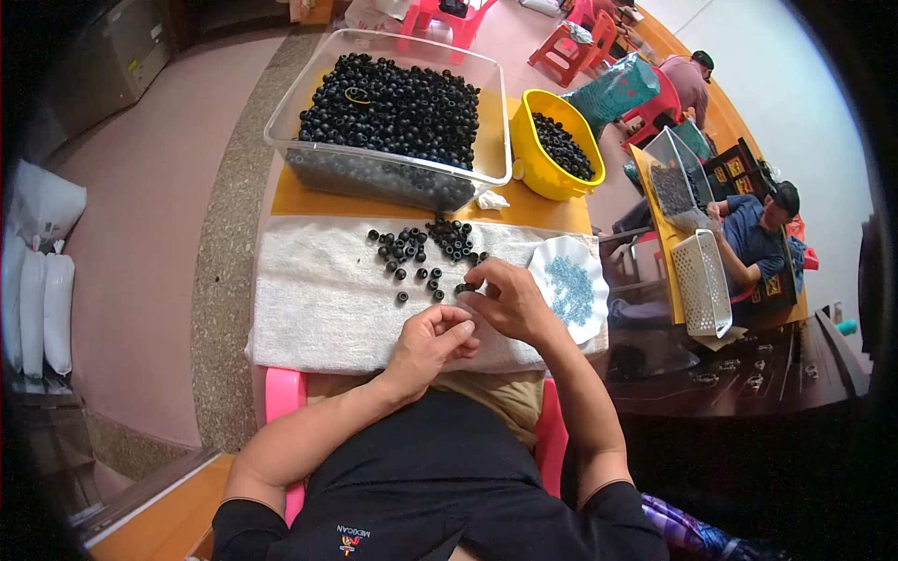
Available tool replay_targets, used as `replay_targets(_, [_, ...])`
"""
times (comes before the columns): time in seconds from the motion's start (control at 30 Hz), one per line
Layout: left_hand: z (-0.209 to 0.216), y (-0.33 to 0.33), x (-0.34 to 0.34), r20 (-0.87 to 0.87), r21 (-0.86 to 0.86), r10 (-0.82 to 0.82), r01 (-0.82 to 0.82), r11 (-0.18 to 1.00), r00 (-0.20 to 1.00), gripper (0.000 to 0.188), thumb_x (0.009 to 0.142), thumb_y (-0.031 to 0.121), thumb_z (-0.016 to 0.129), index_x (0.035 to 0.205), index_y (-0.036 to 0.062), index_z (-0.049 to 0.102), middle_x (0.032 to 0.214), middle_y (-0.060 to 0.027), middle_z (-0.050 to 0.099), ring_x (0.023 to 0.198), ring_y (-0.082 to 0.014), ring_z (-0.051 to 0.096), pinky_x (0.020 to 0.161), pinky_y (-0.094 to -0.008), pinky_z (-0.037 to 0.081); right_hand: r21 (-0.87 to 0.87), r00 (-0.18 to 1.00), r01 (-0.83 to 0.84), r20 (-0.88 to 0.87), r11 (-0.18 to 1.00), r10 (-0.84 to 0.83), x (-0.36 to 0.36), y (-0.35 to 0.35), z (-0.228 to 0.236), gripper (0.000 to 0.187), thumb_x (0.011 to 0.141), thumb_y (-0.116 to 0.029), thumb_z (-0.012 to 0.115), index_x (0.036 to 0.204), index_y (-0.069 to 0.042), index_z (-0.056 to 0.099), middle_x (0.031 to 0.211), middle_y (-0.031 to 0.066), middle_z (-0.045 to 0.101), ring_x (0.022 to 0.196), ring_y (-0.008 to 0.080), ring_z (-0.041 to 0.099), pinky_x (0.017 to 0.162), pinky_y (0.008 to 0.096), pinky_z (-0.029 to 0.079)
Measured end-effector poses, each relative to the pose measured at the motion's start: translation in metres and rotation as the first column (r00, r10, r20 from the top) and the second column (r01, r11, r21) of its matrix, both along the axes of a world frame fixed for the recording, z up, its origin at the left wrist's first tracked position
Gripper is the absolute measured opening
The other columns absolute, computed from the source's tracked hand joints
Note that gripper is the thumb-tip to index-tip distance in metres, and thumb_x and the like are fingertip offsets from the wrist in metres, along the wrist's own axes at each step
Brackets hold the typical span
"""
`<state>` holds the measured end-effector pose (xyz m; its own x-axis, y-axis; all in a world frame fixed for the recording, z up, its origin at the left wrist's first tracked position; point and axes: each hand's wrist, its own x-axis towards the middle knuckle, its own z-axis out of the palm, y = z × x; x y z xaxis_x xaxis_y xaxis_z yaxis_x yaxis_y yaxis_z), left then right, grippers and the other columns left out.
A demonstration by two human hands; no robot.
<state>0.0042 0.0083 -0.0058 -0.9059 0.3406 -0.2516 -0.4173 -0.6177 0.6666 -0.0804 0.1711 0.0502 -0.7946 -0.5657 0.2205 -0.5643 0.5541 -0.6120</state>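
Observation:
On a white towel (318,309) lies a loose group of small black round parts (402,245), each with a hole through it. My right hand (510,297) is over the towel, right of centre, its thumb and fingertips pinched on one of these black round parts (462,289). Closer to my body, my left hand (432,348) is closed, thumb against curled fingers; whatever it may hold is too small to make out. Beside my right hand stands a white wavy-edged dish (582,333) with many tiny pale blue pieces (571,288) in it.
Behind the towel stand a large clear tub (388,178) and a yellow basket (535,168), both holding black round parts. A crumpled white tissue (492,200) lies between them. At right, a co-worker (753,229) sits by a white perforated basket (702,280). White sacks (42,299) stand left.

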Motion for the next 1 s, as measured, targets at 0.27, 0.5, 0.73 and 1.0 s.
replay_targets(0.27, [0.008, -0.003, -0.001, 0.046, 0.122, 0.028, -0.033, 0.992, 0.999, 0.018, 0.099, 0.019, 0.056, 0.107, 0.003, 0.057, 0.099, -0.0061, 0.065, 0.089, -0.0142, 0.065, 0.079, -0.0314, 0.057, -0.097, 0.992, 0.006, 0.126, 0.995, 0.006, 0.028, 0.006, 0.007, 0.02, 0.079, -0.01, 0.08, 0.087, -0.003, 0.063, 0.069, 0.0037, 0.059, 0.054, 0.0099, 0.053, 0.049, 0.0266, 0.042])
replay_targets(0.5, [0.008, -0.006, 0.0, 0.025, 0.05, -0.027, 0.026, 0.998, 0.999, 0.02, 0.094, 0.013, 0.063, 0.109, 0.0023, 0.056, 0.095, -0.0077, 0.067, 0.086, -0.0149, 0.067, 0.079, -0.0307, 0.057, -0.122, 0.977, -0.138, 0.147, 0.983, 0.155, 0.042, 0.015, 0.012, 0.02, 0.081, -0.004, 0.075, 0.099, -0.001, 0.066, 0.086, 0.0091, 0.063, 0.071, 0.02, 0.061, 0.063, 0.0299, 0.049])
replay_targets(0.73, [0.011, -0.006, 0.0, 0.042, 0.039, -0.034, 0.032, 0.999, 0.999, 0.022, 0.092, 0.012, 0.066, 0.108, 0.0015, 0.056, 0.096, -0.0091, 0.068, 0.086, -0.0159, 0.068, 0.078, -0.0306, 0.059, -0.157, 0.98, -0.078, 0.169, 0.984, 0.105, 0.048, 0.021, 0.007, 0.024, 0.08, -0.004, 0.076, 0.101, -0.002, 0.066, 0.09, 0.0099, 0.063, 0.078, 0.0183, 0.062, 0.063, 0.0296, 0.05])
replay_targets(1.0, [0.01, -0.007, -0.001, 0.015, 0.016, -0.106, 0.106, 0.994, 0.994, 0.021, 0.092, 0.01, 0.065, 0.109, 0.002, 0.056, 0.098, -0.009, 0.068, 0.087, -0.015, 0.067, 0.079, -0.0297, 0.059, -0.173, 0.966, -0.179, 0.155, 0.969, 0.207, 0.046, 0.027, 0.009, 0.024, 0.081, -0.002, 0.074, 0.103, -0.002, 0.065, 0.095, 0.0112, 0.062, 0.084, 0.0227, 0.062, 0.07, 0.0319, 0.049])
